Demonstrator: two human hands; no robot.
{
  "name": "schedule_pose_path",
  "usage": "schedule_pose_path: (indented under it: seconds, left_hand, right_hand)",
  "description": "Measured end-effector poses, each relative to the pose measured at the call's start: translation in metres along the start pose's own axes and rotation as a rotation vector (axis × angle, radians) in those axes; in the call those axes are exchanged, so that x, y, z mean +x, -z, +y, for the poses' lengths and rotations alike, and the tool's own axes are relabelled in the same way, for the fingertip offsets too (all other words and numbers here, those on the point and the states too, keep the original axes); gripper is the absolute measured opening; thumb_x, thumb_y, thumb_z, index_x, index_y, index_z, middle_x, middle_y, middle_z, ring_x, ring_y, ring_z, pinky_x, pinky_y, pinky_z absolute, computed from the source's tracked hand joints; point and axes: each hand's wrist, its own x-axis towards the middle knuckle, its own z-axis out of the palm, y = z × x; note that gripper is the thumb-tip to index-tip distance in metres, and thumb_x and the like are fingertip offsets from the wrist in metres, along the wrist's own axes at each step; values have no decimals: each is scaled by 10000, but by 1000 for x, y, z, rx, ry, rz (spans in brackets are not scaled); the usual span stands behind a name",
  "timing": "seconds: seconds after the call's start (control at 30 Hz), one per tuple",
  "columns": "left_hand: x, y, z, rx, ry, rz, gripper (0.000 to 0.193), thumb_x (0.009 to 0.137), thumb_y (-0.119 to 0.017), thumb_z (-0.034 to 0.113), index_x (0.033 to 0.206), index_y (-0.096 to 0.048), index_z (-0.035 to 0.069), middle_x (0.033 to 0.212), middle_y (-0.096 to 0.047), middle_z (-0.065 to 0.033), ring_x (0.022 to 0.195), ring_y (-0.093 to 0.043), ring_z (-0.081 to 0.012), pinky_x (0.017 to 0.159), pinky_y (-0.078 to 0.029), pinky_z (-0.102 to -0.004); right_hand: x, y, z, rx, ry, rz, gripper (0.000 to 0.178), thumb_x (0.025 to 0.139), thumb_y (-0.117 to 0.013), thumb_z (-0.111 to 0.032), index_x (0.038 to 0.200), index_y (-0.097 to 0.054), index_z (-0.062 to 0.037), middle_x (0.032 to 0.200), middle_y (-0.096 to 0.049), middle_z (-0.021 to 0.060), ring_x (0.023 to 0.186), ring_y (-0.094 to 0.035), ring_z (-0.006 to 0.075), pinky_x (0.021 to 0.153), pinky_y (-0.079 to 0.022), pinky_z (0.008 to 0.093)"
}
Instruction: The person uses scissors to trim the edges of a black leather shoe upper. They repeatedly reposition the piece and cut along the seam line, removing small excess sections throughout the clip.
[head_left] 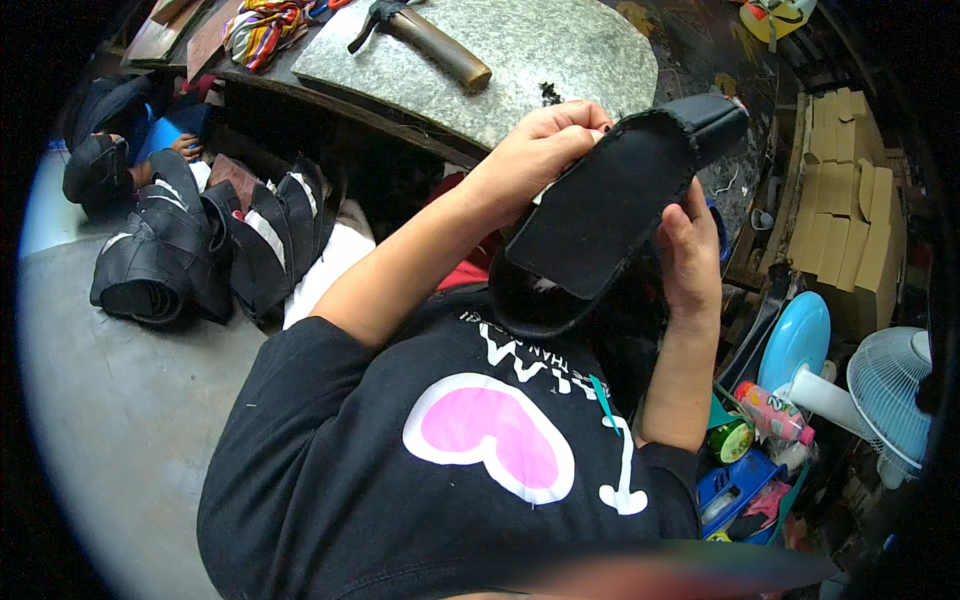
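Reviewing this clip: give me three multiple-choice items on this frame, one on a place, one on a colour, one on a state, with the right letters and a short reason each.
1. Where does the hammer lie?
A. on the grey stone slab
B. on the floor by the fan
C. in the person's lap

2. What colour is the shoe held up by the hands?
A. white
B. black
C. red

3. How is the shoe held?
A. resting alone on the slab
B. pinched by one hand only
C. gripped by both hands, sole side toward the camera

Answers:
1. A, its wooden handle rests on the grey stone slab beyond the hands.
2. B, its sole and upper are both black.
3. C, the left hand grips its upper edge and the right hand holds its lower right side, off any surface.
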Motion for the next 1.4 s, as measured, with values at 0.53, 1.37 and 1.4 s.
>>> schedule_pose_path:
  seconds: [0.53, 1.37, 1.4]
  left_hand:
    - [-8, -1, 4, 1019, -426, 309, 148, 866, -639, 95, 985, -652, 9, 855, -651, -63, 736, -622, -111, 667, -495, -243]
    - [19, -9, -15, 1521, -549, 144, 112, 775, -647, 116, 843, -610, 35, 792, -586, -125, 721, -624, -325, 652, -510, -399]
    - [21, -9, -16, 1530, -574, 137, 117, 769, -642, 121, 829, -594, 33, 788, -579, -128, 715, -620, -329, 651, -508, -403]
  right_hand:
    - [3, -15, 13, 287, -26, 175, 241, 912, -596, -83, 1135, -594, 7, 1028, -678, 98, 847, -661, 154, 767, -537, 277]
    - [9, 9, 24, 387, -87, 77, 536, 701, -578, -2, 1234, -532, -9, 1114, -639, 127, 984, -643, 261, 896, -526, 387]
    - [10, 9, 24, 386, -92, 64, 537, 702, -574, -1, 1237, -532, -11, 1114, -639, 127, 982, -644, 261, 894, -527, 387]
